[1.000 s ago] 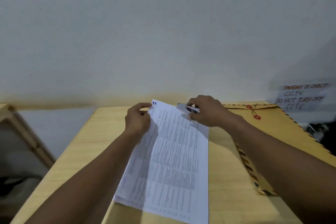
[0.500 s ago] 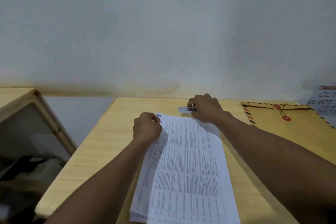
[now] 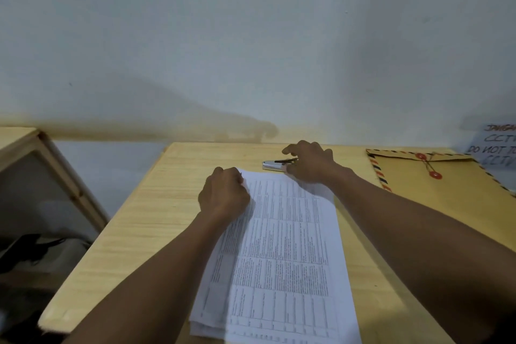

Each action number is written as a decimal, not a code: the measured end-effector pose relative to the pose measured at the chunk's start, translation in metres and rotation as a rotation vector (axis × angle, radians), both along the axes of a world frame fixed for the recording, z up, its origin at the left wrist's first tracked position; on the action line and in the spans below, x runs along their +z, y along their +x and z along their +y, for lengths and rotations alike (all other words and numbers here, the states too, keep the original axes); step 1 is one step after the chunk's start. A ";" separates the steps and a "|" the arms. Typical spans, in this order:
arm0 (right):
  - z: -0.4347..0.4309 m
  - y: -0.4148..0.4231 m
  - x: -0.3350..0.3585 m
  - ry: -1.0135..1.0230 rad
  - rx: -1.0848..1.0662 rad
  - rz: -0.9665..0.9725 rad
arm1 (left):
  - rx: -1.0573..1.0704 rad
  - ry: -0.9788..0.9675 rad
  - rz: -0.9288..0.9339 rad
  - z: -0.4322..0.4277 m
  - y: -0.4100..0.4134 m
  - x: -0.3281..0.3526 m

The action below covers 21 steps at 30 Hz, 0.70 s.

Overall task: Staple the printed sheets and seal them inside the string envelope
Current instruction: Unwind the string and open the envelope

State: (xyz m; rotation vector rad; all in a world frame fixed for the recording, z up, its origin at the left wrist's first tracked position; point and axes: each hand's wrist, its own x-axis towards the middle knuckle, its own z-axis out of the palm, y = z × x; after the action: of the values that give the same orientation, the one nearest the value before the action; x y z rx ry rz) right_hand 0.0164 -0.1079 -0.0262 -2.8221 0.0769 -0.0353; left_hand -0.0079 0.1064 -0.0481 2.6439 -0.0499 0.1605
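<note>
A pale wooden table point(image 3: 134, 220) with visible grain carries three things. At its centre lies a stack of white printed sheets point(image 3: 282, 254), running toward six o'clock. At twelve o'clock of the stack sits a small silver stapler point(image 3: 275, 165). At two o'clock lies a brown string envelope point(image 3: 446, 198) with striped edges and red discs.

White sheets point(image 3: 284, 246) carry dense dark print; the tan envelope point(image 3: 446, 193) has a striped edge and red discs; pale wood-grain desk point(image 3: 145, 218).
</note>
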 end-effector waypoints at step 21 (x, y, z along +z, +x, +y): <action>-0.104 -0.231 0.010 -0.073 -0.232 0.243 | -0.787 0.120 -0.031 -0.208 -0.066 0.005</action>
State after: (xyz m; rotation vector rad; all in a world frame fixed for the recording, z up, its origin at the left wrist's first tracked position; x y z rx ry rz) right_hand -0.2142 -0.2117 -0.0162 -2.8606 0.4666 0.2576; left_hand -0.0740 -0.1013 -0.0429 2.5253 -1.1091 -0.0727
